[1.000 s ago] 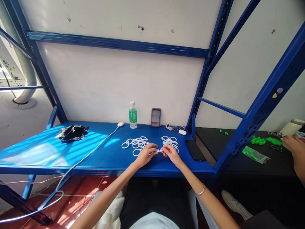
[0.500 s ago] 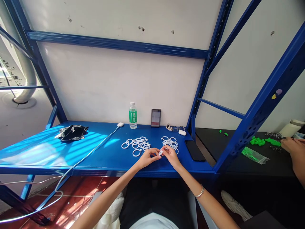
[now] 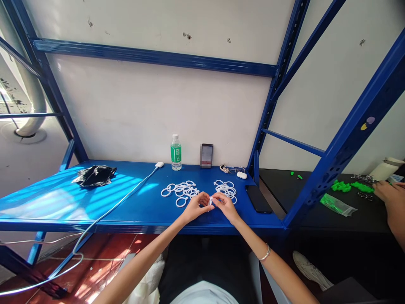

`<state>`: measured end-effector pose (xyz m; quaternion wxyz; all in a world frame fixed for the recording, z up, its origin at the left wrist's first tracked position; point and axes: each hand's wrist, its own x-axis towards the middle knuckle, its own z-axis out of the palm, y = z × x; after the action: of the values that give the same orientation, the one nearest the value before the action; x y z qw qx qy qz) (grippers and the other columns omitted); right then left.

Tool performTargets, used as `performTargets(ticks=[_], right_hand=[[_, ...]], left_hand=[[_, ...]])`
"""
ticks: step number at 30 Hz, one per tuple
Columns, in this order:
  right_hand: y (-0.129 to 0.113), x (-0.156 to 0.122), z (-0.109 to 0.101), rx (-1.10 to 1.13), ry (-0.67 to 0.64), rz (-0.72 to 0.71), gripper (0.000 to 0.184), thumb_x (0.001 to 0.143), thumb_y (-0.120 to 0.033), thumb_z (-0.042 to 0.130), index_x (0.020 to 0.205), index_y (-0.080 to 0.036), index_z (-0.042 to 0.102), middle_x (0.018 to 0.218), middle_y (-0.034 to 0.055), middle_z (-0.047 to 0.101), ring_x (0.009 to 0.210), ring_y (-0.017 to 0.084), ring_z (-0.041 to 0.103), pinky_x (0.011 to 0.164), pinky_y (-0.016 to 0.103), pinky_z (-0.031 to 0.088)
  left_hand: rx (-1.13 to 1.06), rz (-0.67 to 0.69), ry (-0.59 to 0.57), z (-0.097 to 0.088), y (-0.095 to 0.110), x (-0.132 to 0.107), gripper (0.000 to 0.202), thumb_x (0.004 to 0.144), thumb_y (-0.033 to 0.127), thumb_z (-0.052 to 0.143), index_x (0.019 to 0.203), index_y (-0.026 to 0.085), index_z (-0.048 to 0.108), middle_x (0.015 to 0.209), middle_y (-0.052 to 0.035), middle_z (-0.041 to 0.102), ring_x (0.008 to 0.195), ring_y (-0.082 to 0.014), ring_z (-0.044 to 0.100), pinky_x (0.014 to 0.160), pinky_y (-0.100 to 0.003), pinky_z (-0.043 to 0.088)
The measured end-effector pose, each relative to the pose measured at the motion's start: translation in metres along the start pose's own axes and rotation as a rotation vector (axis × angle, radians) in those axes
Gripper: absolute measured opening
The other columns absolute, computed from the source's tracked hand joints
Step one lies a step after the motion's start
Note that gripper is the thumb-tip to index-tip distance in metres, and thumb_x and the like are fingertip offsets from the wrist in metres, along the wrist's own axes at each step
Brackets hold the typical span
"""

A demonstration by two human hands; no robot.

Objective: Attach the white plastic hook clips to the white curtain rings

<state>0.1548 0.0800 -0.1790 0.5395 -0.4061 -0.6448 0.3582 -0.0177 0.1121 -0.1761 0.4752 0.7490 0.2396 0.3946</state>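
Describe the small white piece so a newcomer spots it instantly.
On the blue tabletop, find the two piles of white rings. Just below and between them in the view, the left hand and right hand meet at a small white piece. Unlike the loose rings, it is held in the hands.

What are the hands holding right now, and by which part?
The left hand and right hand pinch a small white piece between them; which part each grips is too small to make out.
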Motion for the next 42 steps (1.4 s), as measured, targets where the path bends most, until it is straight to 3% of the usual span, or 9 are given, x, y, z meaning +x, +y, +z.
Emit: performTargets(ticks=[10,16,20,33,36,39,42], right_hand=[[-0.004,0.000,-0.001,0.176,-0.011,0.148,0.035,0.077,-0.051,0.066,0.084,-0.017,0.071,0.069,0.0014,0.057,0.061,0.012,0.045,0.060,0.026,0.038],[0.003,0.001,-0.003,0.328,-0.034,0.258,0.035,0.073,-0.049,0.071,0.082,-0.015,0.070,0.063,-0.0007,0.050,0.057,0.009,0.040,0.056,0.024,0.031],[0.005,0.001,-0.004,0.357,-0.051,0.268,0.034,0.071,-0.048,0.074,0.078,-0.015,0.070,0.067,0.0006,0.053,0.056,0.008,0.039,0.056,0.025,0.030],[0.004,0.002,-0.004,0.346,-0.055,0.259,0.034,0.067,-0.048,0.076,0.073,-0.015,0.070,0.067,0.0013,0.054,0.057,0.009,0.040,0.055,0.025,0.032],[0.003,0.002,-0.005,0.183,-0.042,0.204,0.037,0.076,-0.052,0.066,0.083,-0.016,0.071,0.071,0.0028,0.056,0.058,0.011,0.044,0.054,0.026,0.035],[0.001,0.001,-0.009,-0.240,0.063,-0.009,0.032,0.086,-0.047,0.055,0.091,-0.019,0.070,0.078,0.0056,0.059,0.066,0.017,0.050,0.060,0.030,0.041],[0.000,-0.001,-0.013,-0.675,0.141,-0.224,0.022,0.089,-0.037,0.052,0.091,-0.021,0.068,0.087,0.0086,0.062,0.085,0.024,0.054,0.074,0.037,0.043]], left_hand=[[-0.015,0.017,-0.076,0.000,0.000,-0.002,0.040,0.074,0.038,0.072,0.104,0.016,0.057,0.087,-0.0043,0.066,0.079,-0.0159,0.062,0.073,-0.028,0.051],[-0.110,-0.103,-0.107,0.000,0.001,-0.001,0.040,0.074,0.040,0.071,0.102,0.013,0.060,0.089,-0.0076,0.069,0.076,-0.0165,0.065,0.075,-0.030,0.052],[-0.145,-0.149,-0.132,-0.001,0.001,-0.002,0.039,0.074,0.040,0.072,0.100,0.013,0.060,0.085,-0.0073,0.070,0.074,-0.0161,0.066,0.073,-0.028,0.053],[-0.121,-0.123,-0.158,0.000,0.001,-0.002,0.039,0.076,0.042,0.069,0.099,0.013,0.059,0.082,-0.0074,0.069,0.073,-0.0168,0.066,0.072,-0.029,0.052],[0.036,-0.044,-0.081,-0.001,0.003,-0.002,0.035,0.079,0.042,0.064,0.099,0.013,0.060,0.081,-0.0061,0.067,0.073,-0.0164,0.063,0.070,-0.028,0.051],[0.305,0.054,0.037,-0.006,0.003,0.000,0.032,0.082,0.041,0.059,0.103,0.018,0.061,0.088,-0.0058,0.066,0.078,-0.0181,0.062,0.070,-0.029,0.051],[0.614,0.161,0.157,-0.019,-0.002,0.002,0.033,0.083,0.037,0.057,0.112,0.021,0.059,0.104,-0.0089,0.064,0.096,-0.0241,0.059,0.082,-0.036,0.050]])
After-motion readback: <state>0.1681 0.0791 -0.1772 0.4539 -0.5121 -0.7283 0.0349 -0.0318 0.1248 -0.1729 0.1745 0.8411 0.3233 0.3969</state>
